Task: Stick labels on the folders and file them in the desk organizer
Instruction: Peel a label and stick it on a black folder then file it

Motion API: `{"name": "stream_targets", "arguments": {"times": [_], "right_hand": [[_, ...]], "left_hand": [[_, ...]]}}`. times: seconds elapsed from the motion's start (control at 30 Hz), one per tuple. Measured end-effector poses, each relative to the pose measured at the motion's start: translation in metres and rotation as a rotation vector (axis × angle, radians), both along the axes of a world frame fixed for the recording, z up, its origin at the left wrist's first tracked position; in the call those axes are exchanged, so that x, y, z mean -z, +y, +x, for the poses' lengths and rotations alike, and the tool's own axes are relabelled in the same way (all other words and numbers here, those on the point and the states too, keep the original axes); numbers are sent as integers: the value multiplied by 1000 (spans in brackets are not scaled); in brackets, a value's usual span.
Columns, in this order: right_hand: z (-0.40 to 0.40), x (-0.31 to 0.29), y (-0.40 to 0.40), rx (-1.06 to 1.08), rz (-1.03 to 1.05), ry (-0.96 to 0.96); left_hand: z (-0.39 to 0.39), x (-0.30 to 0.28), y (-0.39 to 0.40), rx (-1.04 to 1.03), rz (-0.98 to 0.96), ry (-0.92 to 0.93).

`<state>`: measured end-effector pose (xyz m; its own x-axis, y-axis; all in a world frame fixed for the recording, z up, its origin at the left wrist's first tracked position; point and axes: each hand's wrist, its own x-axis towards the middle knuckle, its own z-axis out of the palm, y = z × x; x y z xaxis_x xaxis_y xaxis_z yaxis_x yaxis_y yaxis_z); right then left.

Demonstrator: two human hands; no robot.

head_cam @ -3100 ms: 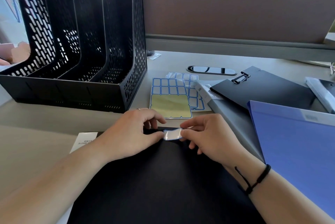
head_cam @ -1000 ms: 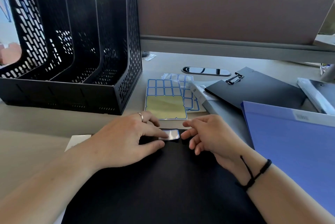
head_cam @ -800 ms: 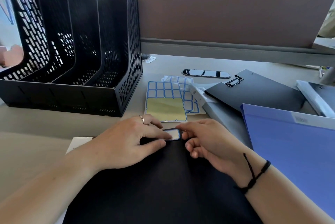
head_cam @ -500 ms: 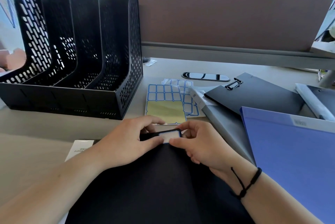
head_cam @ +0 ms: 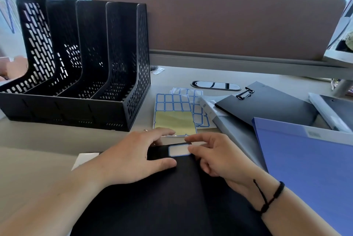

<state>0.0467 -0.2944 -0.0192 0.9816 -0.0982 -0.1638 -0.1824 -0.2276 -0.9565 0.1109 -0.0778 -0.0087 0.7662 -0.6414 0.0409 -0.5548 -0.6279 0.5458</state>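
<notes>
A black folder (head_cam: 168,197) lies on the desk in front of me. A white label with a blue border (head_cam: 178,150) sits flat on its far top corner. My left hand (head_cam: 133,157) rests palm down on the folder just left of the label, fingers apart. My right hand (head_cam: 215,157) is at the label's right edge, fingertips touching it, holding nothing. Beyond the hands lie label sheets (head_cam: 174,114), the front one partly peeled to yellow backing. The black mesh desk organizer (head_cam: 80,67) with several slots stands at the left.
At the right lie a blue folder (head_cam: 309,169), a grey folder (head_cam: 236,132), a black clipboard folder (head_cam: 267,106) and another file (head_cam: 332,113). A white paper slip (head_cam: 84,160) pokes out under the black folder. A brown partition (head_cam: 219,23) closes the desk's far side.
The label, held curled between both hands before, now lies flat on the folder's corner. My fingers have drawn back from it and the view has tilted up.
</notes>
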Motion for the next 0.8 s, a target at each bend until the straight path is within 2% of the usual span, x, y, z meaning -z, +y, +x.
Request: {"name": "stream_targets", "arguments": {"times": [0.1, 0.23, 0.47, 0.63, 0.8], "right_hand": [[2, -4, 3, 11, 39, 29], [4, -6, 8, -50, -106, 4], [6, -3, 6, -1, -135, -13], [5, -5, 7, 38, -28, 59], [5, -7, 7, 20, -10, 33]], "left_hand": [[1, 2, -2, -60, 1, 15], [3, 6, -9, -123, -35, 32], [6, 5, -11, -146, -20, 106], [6, 6, -12, -132, -28, 150], [10, 5, -14, -133, -55, 230]]}}
